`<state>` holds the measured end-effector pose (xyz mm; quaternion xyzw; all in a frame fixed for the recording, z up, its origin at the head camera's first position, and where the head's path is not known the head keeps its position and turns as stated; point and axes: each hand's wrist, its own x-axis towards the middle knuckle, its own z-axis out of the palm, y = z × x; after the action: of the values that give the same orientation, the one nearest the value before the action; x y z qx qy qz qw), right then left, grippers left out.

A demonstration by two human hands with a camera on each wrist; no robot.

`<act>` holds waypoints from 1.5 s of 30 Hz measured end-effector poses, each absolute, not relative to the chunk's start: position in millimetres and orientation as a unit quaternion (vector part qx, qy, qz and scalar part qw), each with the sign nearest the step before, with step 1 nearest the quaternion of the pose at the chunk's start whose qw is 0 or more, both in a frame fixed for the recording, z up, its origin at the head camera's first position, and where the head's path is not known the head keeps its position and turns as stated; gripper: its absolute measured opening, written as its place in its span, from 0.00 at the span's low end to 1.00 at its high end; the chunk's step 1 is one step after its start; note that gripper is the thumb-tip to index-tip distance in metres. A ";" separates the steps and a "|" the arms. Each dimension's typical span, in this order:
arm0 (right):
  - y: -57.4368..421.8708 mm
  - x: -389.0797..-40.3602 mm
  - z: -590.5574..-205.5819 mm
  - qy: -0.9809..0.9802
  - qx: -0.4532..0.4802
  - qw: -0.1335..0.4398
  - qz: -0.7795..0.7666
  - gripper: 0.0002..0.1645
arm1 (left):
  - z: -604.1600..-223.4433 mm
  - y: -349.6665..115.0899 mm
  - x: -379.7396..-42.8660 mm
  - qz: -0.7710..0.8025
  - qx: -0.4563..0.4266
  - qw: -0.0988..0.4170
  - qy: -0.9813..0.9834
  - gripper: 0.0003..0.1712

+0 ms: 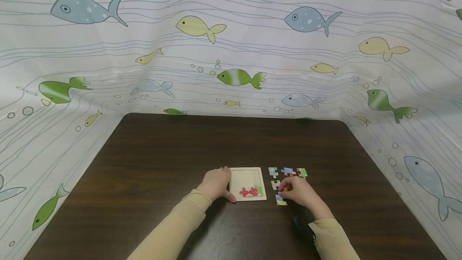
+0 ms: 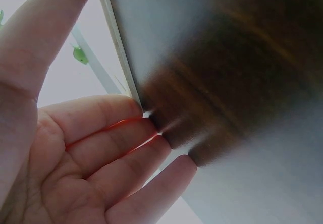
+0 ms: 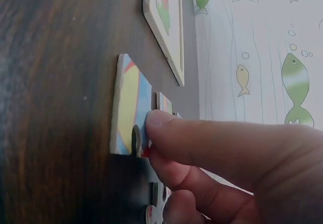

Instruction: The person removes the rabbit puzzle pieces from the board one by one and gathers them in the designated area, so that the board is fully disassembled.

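Observation:
In the head view my left hand (image 1: 216,183) lies along the left side of a square wooden puzzle tray (image 1: 263,183). Its thumb reaches the near left corner, and the fingers, fairly straight in the left wrist view, touch the tray's edge (image 2: 121,52) and the tabletop. Red and green printed pieces (image 1: 250,191) fill the tray's near right part. My right hand (image 1: 297,191) is among loose pieces to the right, thumb and fingers drawn together on a blue-and-yellow puzzle piece (image 3: 130,103) at its far edge. The fingers partly hide the contact.
Other loose jigsaw pieces, including a blue-yellow one (image 1: 273,171) and a green-red one (image 1: 301,172), lie beyond my right hand. The dark wooden table (image 1: 173,143) carries everything. A fish-print curtain (image 1: 231,51) encloses its far side and both sides.

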<state>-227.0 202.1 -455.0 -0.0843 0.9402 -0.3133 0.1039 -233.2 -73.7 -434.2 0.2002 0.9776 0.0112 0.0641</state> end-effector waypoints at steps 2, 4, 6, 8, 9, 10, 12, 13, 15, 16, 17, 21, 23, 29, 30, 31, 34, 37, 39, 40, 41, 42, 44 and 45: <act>201.8 -227.2 -454.9 0.940 -0.090 0.102 -0.314 0.07 | -434.6 -74.0 -233.4 0.012 0.199 0.065 0.978 0.59; 201.8 -227.5 -454.7 0.939 -0.097 0.100 -0.315 0.08 | -434.6 -74.3 -233.2 0.012 0.198 0.066 0.978 0.59; 201.8 -228.1 -453.8 0.938 -0.111 0.097 -0.313 0.08 | -434.6 -74.7 -233.3 0.014 0.198 0.067 0.978 0.59; 201.1 -229.2 -452.1 0.936 -0.130 0.090 -0.314 0.08 | -435.0 -75.1 -233.4 0.014 0.197 0.067 0.978 0.59; 200.3 -229.8 -450.7 0.935 -0.141 0.085 -0.315 0.07 | -435.2 -75.4 -233.4 0.014 0.197 0.067 0.978 0.59; 199.1 -230.6 -449.1 0.933 -0.150 0.080 -0.317 0.07 | -435.3 -75.7 -233.4 0.014 0.197 0.066 0.978 0.59; 195.9 -232.0 -445.7 0.931 -0.164 0.069 -0.320 0.06 | -435.4 -76.2 -233.5 0.013 0.197 0.063 0.978 0.59; 194.0 -232.5 -444.2 0.930 -0.167 0.066 -0.320 0.06 | -435.4 -76.5 -233.4 0.013 0.197 0.062 0.978 0.59; 189.4 -233.3 -441.7 0.931 -0.169 0.062 -0.318 0.06 | -435.4 -76.9 -233.4 0.011 0.197 0.061 0.979 0.59; 186.9 -233.5 -441.1 0.931 -0.168 0.061 -0.317 0.06 | -435.4 -77.0 -233.4 0.011 0.197 0.061 0.979 0.59; 184.3 -233.9 -441.1 0.932 -0.167 0.060 -0.315 0.06 | -435.3 -77.0 -233.4 0.011 0.196 0.061 0.979 0.59; 172.9 -234.3 -444.0 0.934 -0.171 0.061 -0.308 0.07 | -435.6 -76.7 -233.8 0.010 0.196 0.064 0.978 0.60; 166.9 -234.5 -446.8 0.932 -0.176 0.065 -0.311 0.08 | -435.7 -76.4 -233.9 0.010 0.196 0.066 0.978 0.60; 150.0 -236.2 -453.6 0.925 -0.195 0.066 -0.319 0.08 | -438.7 -75.7 -234.1 0.008 0.200 0.061 0.978 0.60; 147.3 -236.4 -453.8 0.925 -0.197 0.064 -0.318 0.08 | -439.4 -75.7 -234.0 0.007 0.200 0.059 0.978 0.60; 144.9 -236.5 -453.8 0.925 -0.198 0.063 -0.318 0.08 | -439.9 -75.7 -234.1 0.006 0.201 0.057 0.978 0.60; 137.5 -237.2 -452.6 0.926 -0.198 0.060 -0.317 0.09 | -439.9 -75.6 -234.1 0.005 0.204 0.054 0.978 0.60; 130.4 -237.9 -451.4 0.927 -0.201 0.062 -0.311 0.13 | -438.5 -75.3 -234.1 0.003 0.207 0.053 0.977 0.60; 126.1 -238.5 -451.0 0.928 -0.205 0.065 -0.304 0.15 | -437.9 -75.0 -233.9 0.002 0.208 0.054 0.977 0.60; 124.0 -238.7 -451.1 0.928 -0.208 0.066 -0.301 0.16 | -437.7 -75.0 -233.7 0.002 0.208 0.054 0.977 0.59; 122.1 -238.8 -451.2 0.929 -0.212 0.064 -0.296 0.17 | -437.6 -74.9 -233.4 0.002 0.208 0.054 0.977 0.59; 120.5 -238.9 -451.2 0.929 -0.218 0.062 -0.292 0.16 | -437.4 -74.9 -233.2 0.002 0.208 0.053 0.977 0.59; 117.8 -238.8 -452.1 0.930 -0.227 0.056 -0.284 0.16 | -437.1 -74.9 -232.5 0.002 0.207 0.052 0.977 0.60; 116.6 -238.6 -452.6 0.930 -0.230 0.054 -0.281 0.16 | -436.9 -75.0 -232.1 0.003 0.208 0.050 0.977 0.60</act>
<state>-238.6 116.6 -452.6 -0.2299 0.9301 -0.2814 0.0541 -232.1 -75.0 -436.9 0.2076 0.9769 0.0029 0.0502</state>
